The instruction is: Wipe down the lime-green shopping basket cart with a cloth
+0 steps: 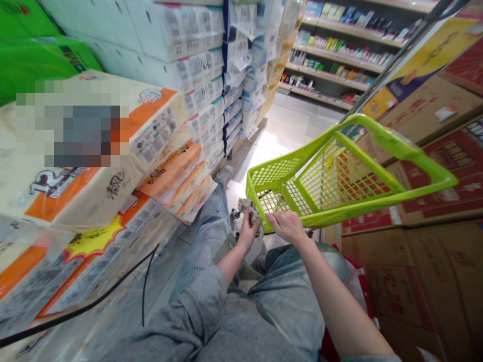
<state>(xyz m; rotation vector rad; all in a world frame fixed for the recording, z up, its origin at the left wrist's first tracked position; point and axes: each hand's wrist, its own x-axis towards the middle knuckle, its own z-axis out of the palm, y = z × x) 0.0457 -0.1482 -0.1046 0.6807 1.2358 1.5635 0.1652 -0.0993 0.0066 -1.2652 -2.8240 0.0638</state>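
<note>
A lime-green plastic shopping basket on wheels [332, 215], with mesh sides, stands tilted before my knees. My right hand [287, 226] is closed on its near rim, close to the left corner. Just left of it, my left hand [249, 230] is closed on a crumpled, pale patterned cloth [246, 205] beside the basket's corner. Part of the cloth hangs below the fingers. Through the mesh, the basket's floor shows nothing lying on it. A small caster [236, 213] shows under the corner.
Large tissue packs [83, 213] are piled at my left, with stacked white packs [196, 65] behind. Brown cartons [445, 271] rise on the right. Stocked shelves [339, 48] stand beyond the tiled floor [290, 113]. A black cable [113, 286] runs at lower left.
</note>
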